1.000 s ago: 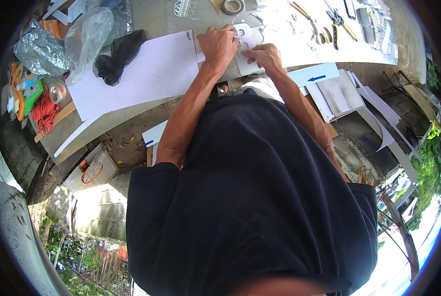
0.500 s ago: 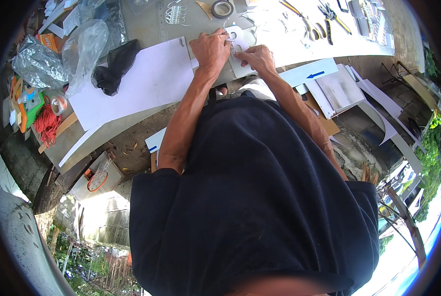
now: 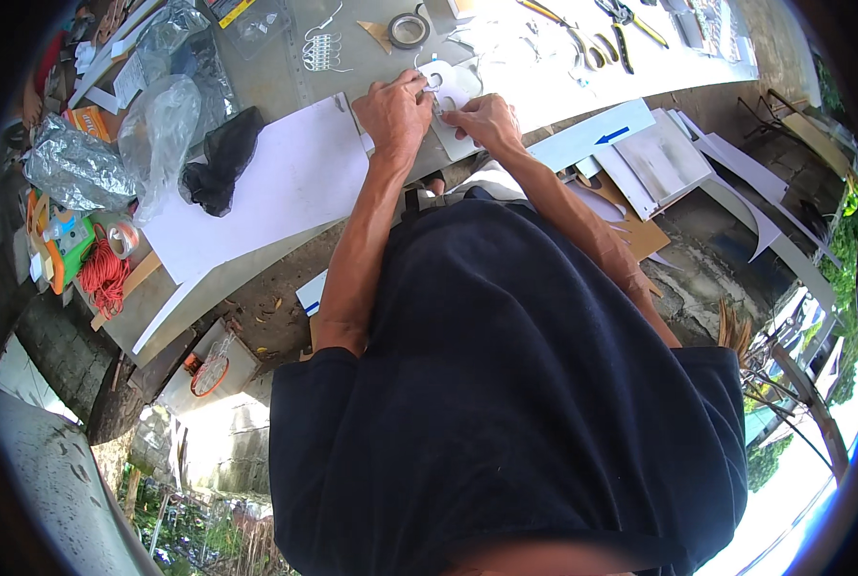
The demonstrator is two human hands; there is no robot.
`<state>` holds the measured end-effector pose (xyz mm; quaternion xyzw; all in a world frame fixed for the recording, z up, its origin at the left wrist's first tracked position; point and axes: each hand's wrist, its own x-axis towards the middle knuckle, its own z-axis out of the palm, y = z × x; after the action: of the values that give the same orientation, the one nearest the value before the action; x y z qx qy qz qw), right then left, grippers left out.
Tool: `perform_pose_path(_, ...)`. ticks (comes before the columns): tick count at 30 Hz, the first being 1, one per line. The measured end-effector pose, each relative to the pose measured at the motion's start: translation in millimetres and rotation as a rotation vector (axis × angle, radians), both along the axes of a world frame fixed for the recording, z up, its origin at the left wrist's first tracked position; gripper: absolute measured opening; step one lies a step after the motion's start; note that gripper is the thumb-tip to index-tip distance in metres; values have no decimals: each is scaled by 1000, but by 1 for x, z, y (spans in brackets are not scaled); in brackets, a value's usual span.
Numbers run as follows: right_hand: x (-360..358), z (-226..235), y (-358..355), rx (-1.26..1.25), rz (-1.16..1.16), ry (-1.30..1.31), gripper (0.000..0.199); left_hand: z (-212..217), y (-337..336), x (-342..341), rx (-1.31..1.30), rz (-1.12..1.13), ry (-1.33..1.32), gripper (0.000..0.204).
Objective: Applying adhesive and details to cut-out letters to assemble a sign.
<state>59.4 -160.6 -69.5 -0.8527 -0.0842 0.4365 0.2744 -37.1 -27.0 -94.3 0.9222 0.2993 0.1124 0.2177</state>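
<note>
A white flat piece with rounded cut-outs (image 3: 456, 84) lies at the near edge of the worktable, between my two hands. My left hand (image 3: 395, 113) is closed over its left side, with thumb and fingertips drawn together near the upper cut-out. On the other side, my right hand (image 3: 487, 122) pinches close to the lower cut-out. Whatever small thing sits in either set of fingertips is too small and covered to make out. Beyond the hands lie a roll of dark tape (image 3: 409, 31) and a strip of white looped pieces (image 3: 322, 52).
Left of my arms are a large white sheet (image 3: 285, 173), a black plastic bag (image 3: 225, 158), clear plastic bags (image 3: 165, 120) and red cord (image 3: 104, 278). Pliers (image 3: 630, 24) and scissors (image 3: 582, 43) lie far right. Boards with a blue arrow (image 3: 592, 137) lean below the table's right side.
The whole view has shifted a little, so the table things sit further left. Both hands stay at the white piece with small finger movements. An arm-like shape now shows at the far left edge.
</note>
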Motion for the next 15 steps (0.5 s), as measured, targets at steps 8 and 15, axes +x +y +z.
perform_pose_path(8, -18, -17, -5, 135, -82, -184, 28, 15, -2, 2, 22, -30, 11, 26)
perform_pose_path(15, -22, -15, -10, 229, -37, -231, 24, 16, 0, 4, 8, -51, -10, 26)
